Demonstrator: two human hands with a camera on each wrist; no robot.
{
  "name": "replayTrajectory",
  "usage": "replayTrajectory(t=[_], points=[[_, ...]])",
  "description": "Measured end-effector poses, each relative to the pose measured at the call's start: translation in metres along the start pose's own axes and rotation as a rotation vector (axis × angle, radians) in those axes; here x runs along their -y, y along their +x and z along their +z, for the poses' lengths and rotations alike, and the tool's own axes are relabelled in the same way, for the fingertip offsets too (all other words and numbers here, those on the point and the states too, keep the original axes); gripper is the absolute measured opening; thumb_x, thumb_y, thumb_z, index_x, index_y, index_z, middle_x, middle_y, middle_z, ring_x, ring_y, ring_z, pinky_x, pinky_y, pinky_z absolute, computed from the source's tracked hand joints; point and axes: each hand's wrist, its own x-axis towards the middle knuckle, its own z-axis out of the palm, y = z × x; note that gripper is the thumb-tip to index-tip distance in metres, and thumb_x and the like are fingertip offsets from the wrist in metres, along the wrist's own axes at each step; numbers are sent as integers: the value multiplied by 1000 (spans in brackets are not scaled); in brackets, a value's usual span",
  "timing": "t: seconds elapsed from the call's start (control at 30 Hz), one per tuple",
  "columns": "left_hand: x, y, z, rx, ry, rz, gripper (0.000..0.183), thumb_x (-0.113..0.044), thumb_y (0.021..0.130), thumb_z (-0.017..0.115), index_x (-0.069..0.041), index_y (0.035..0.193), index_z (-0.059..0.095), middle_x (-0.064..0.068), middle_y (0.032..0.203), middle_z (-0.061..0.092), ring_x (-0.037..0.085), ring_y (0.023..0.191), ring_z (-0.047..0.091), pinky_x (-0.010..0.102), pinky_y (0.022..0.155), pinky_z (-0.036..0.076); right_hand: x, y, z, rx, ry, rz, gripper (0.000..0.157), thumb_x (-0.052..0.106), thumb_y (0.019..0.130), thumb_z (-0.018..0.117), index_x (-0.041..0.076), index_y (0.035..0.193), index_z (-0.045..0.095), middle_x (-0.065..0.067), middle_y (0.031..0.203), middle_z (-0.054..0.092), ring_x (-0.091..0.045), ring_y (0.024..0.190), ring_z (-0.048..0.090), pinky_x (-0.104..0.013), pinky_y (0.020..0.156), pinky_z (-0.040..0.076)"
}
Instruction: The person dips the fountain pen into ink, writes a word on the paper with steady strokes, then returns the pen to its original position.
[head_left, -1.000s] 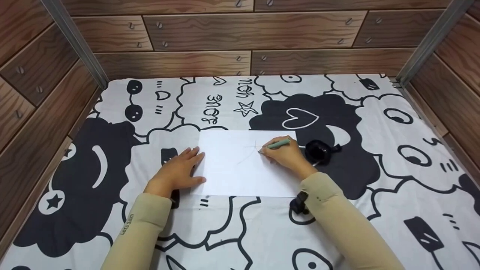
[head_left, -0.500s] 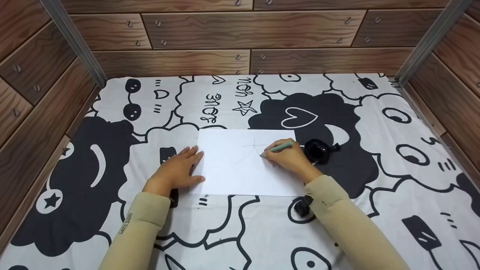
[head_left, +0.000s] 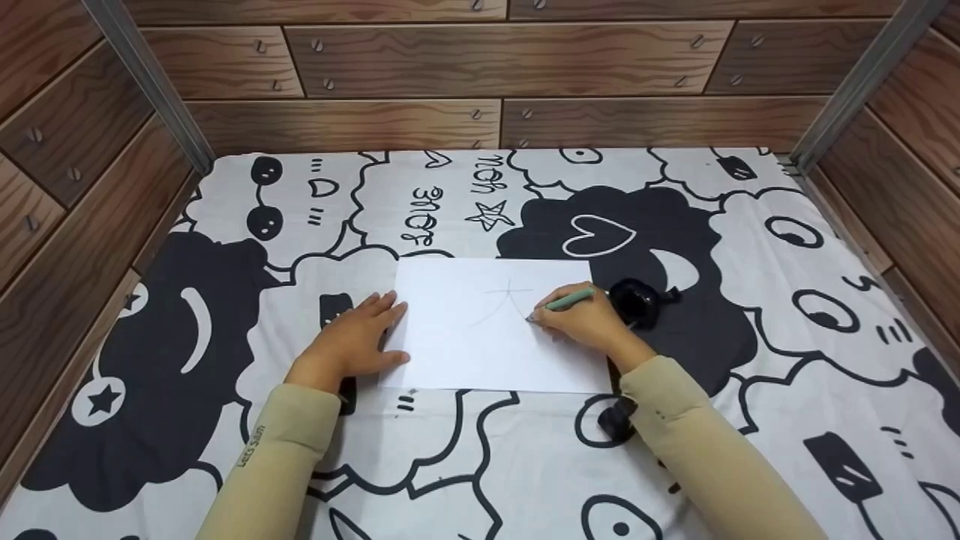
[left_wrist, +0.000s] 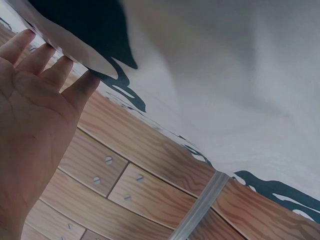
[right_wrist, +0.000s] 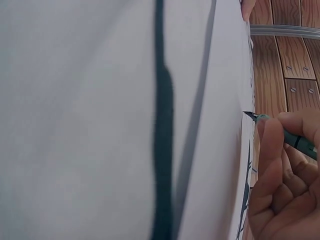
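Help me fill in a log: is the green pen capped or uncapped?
Uncapped: in the right wrist view, the green pen shows its dark, bare tip beyond the right hand.

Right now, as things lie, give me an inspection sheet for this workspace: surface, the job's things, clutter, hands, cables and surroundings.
Surface: cloth with a black-and-white cartoon print, slightly creased.
Job's things: paper lying on the cloth, bearing faint lines; green pen, tip at the paper.
Clutter: shiny black object right of the paper, identity unclear; small dark item by the right cuff, also unclear.
Hands: left hand rests at the paper's left edge; right hand pinches the pen.
Cables: nothing seen.
Surroundings: wood-look walls with grey corner strips.
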Motion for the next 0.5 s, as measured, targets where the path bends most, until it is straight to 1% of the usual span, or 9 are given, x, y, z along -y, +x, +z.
replayTrajectory(t=[0.2,0.3,0.4,0.5], points=[[0,0,0,-1,-8,-8,77,-44,86,66,-12,148,36,8,155,24,31,142,16,54,110,22,-1,-3,-3,18,-7,12,10,17,81,74,7,84,74,-4,65,67,-14,57,62,-21,50,46],[0,-1,0,-5,-11,-9,76,-44,86,66,-12,148,36,9,155,24,31,142,16,55,109,22,-2,-4,-5,29,11,10,10,15,81,73,5,84,74,-4,65,67,-13,57,61,-20,50,45],[1,-2,0,-9,-12,-6,77,-44,85,66,-12,148,36,10,155,24,32,142,17,56,109,22,-3,-5,-6,31,25,29,9,13,80,72,5,82,74,-5,65,67,-13,57,61,-20,50,44],[1,-1,0,-11,-18,-3,77,-44,85,66,-12,148,36,9,155,24,32,142,16,56,109,21,-4,-5,-9,32,-3,64,8,15,79,72,8,81,75,-5,66,68,-13,57,62,-21,50,44]])
